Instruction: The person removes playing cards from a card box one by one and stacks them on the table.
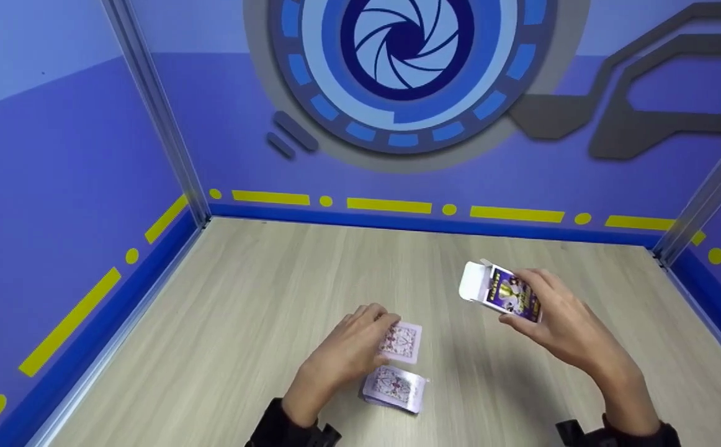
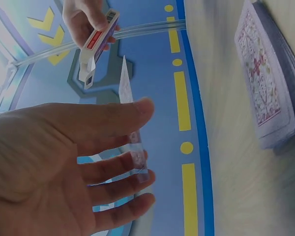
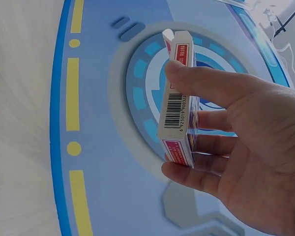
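My left hand [image 1: 351, 344] pinches a thin playing card [image 1: 401, 343] with a red-and-pale patterned back, which appears almost edge-on above the thumb in the left wrist view. Just below that hand lies a slightly uneven stack of playing cards [image 1: 394, 389], backs up, on the table. At the right, raised above the tabletop, my right hand [image 1: 562, 320] grips a small card box [image 1: 512, 293] with a purple printed front. The box's white flap [image 1: 473, 281] hangs open toward the left. In the right wrist view, a barcode [image 3: 174, 111] shows on the box's narrow side.
A pale wood-grain table [image 1: 286, 273] lies beneath both hands. Blue panel walls [image 1: 311, 174] with yellow dashes enclose its back and sides, joined by metal corner posts [image 1: 168, 124].
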`<state>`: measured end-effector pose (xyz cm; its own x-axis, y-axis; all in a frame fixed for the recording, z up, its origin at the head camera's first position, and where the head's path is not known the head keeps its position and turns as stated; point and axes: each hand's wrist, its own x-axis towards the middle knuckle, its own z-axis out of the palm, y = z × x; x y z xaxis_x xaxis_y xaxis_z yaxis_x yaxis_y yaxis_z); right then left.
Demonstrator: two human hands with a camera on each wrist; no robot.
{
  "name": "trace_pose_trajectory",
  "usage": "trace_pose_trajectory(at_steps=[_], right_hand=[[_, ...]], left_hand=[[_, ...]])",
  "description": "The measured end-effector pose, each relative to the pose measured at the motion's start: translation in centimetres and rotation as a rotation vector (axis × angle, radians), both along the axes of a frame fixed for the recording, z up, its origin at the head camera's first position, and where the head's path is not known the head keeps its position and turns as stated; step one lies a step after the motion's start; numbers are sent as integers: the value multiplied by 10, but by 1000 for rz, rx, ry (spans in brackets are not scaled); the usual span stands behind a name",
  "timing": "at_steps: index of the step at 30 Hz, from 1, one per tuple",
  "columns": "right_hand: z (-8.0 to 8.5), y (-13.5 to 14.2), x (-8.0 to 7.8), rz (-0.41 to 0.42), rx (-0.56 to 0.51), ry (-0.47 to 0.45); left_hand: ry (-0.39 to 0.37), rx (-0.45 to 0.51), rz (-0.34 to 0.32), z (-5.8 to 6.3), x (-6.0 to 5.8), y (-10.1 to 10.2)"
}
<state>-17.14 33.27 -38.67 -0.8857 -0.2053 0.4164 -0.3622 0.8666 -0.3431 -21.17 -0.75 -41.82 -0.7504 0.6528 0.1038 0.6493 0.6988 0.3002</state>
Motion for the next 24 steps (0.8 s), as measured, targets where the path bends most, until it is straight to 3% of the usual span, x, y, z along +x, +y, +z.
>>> trace_pose_trajectory(at_steps=[4,11,24], right_hand=[[0,1,-1,-1,8,5],[0,1,-2,-12,7,-27],[-1,1,-4,9,16,-8]], left_hand=[[-79,-71,5,-4,5,6],[-152,-143,1,-14,10,16],[-159,-209,6,-30,13,23]])
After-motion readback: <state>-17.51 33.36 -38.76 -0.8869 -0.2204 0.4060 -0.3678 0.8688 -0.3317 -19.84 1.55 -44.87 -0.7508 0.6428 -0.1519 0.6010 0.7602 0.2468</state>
